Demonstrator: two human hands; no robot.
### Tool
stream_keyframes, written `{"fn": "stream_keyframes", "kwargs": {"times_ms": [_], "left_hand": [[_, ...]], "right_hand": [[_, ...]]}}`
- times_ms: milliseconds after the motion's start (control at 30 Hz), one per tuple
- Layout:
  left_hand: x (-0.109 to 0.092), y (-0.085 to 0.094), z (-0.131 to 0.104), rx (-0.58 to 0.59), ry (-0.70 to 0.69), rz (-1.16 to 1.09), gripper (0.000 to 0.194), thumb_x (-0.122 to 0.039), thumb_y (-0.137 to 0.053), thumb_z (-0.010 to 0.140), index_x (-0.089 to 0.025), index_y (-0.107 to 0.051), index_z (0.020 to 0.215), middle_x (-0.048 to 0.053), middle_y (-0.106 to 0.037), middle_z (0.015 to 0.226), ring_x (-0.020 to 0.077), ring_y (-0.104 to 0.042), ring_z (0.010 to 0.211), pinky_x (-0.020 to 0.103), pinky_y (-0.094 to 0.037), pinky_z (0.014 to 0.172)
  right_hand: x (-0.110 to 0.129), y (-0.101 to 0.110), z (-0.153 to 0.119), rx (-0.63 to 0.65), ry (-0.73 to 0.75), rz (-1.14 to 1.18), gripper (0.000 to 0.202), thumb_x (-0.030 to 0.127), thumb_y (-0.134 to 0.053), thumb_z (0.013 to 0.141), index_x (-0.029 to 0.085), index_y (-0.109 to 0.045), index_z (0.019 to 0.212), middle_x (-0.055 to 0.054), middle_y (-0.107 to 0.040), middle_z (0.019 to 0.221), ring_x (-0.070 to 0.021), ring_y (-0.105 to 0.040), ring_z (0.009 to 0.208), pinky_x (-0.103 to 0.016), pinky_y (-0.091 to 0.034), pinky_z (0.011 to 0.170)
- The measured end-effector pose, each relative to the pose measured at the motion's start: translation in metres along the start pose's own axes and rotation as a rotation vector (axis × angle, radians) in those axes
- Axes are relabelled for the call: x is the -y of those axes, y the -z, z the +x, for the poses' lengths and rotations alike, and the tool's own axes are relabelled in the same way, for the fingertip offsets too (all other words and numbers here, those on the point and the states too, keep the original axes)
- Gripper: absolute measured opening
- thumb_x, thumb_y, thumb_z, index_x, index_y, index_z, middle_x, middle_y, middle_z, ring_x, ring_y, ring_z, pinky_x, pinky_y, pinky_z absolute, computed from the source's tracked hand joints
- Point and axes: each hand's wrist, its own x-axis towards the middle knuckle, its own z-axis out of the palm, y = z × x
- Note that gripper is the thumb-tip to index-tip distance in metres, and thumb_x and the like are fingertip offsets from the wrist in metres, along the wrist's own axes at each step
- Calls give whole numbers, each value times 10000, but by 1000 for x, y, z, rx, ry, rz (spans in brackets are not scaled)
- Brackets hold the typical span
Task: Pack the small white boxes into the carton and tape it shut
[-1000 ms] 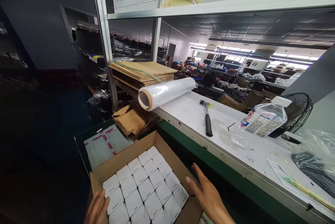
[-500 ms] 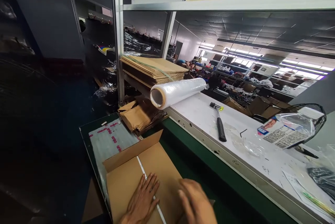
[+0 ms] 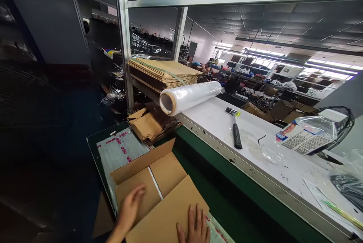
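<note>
A brown cardboard box (image 3: 159, 182) sits low in front of me on a green surface. Its two inner flaps are folded down and meet at a pale seam. My left hand (image 3: 129, 209) lies flat on the left inner flap, fingers spread. My right hand (image 3: 195, 228) presses flat on the near outer flap (image 3: 170, 212), which is folded over the top. The far outer flap (image 3: 141, 161) still stands up. Neither hand grips anything.
A white bench (image 3: 255, 148) runs along the right with a roll of stretch film (image 3: 190, 97), a hammer (image 3: 235, 131), a plastic bottle (image 3: 307, 135), a fan (image 3: 340, 122) and a stack of flat cartons (image 3: 161, 72). A printed plastic sheet (image 3: 119, 148) lies beyond the box.
The box of small white boxes was open a second ago. Its inner flaps were pushed down, and now my right hand has folded the near outer flap over them.
</note>
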Motion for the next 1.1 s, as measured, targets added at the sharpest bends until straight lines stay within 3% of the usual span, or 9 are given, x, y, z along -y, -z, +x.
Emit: {"fn": "stream_keyframes", "kwargs": {"times_ms": [67,167,233,300,467,667,900,1000,1100], "left_hand": [[11,37,-18,-322,277,14,600,-623,-349,970,-178,-692,1179,180,-724,1260,331,-754,1030,467,-680,805],[1,81,-15,-514,266,54,706,-691,-453,908,-165,-574,1362,209,-500,1535,415,-532,1393,557,-614,991],[-16,98,10,-593,176,84,803,-674,-437,928,-122,-422,1511,231,-366,1638,416,-345,1534,631,-402,1213],[-27,102,35,-451,171,54,775,-673,-379,950,-113,-489,1473,231,-511,1552,404,-456,1472,627,-379,1225],[1,57,5,81,-26,37,535,-604,-361,1009,-288,-789,1065,67,-771,1278,282,-686,1257,448,-582,1068],[31,0,-66,-16,-278,343,352,-419,-567,962,-310,-719,1260,73,-704,1400,353,-620,1347,713,-413,1181],[23,-33,-82,-281,80,97,335,-463,-490,997,-243,-728,1083,127,-364,1673,436,-386,1518,682,-520,1103],[18,-32,-76,-324,254,-66,444,-552,-463,988,-196,-693,1118,141,-151,1737,461,-403,1500,643,-558,1081],[17,-8,-47,-170,239,-201,458,-610,-499,946,-210,-717,988,139,-236,1723,412,-619,1323,566,-627,991]], "right_hand": [[-1,3,1,-2,19,-43,677,612,-560,887,193,-595,1418,-213,-511,1566,-519,-448,1449,-776,-436,1081],[-5,8,2,-48,55,-60,651,614,-586,882,207,-623,1389,-205,-540,1546,-497,-496,1419,-736,-464,1085],[-5,10,3,-76,66,-60,633,612,-574,891,216,-625,1382,-191,-548,1543,-477,-505,1416,-715,-481,1084],[-4,11,4,-67,55,-51,634,616,-558,899,218,-616,1388,-192,-541,1550,-475,-505,1417,-722,-485,1076],[0,14,4,-16,24,-26,646,612,-573,888,202,-621,1385,-217,-538,1544,-506,-485,1418,-744,-474,1062],[-12,37,33,45,14,71,429,543,-508,942,269,-729,1187,-170,-668,1371,-436,-593,1291,-697,-474,1068],[-31,67,103,365,-109,448,902,715,-548,850,169,-390,1550,-181,-489,1597,-379,-499,1450,-586,-471,1155],[-29,66,83,332,-201,479,897,740,-546,820,106,-517,1455,-217,-638,1441,-399,-610,1333,-592,-496,1127],[-25,63,25,214,-326,458,807,747,-532,821,163,-606,1373,-196,-721,1317,-393,-663,1265,-573,-565,1063]]}}
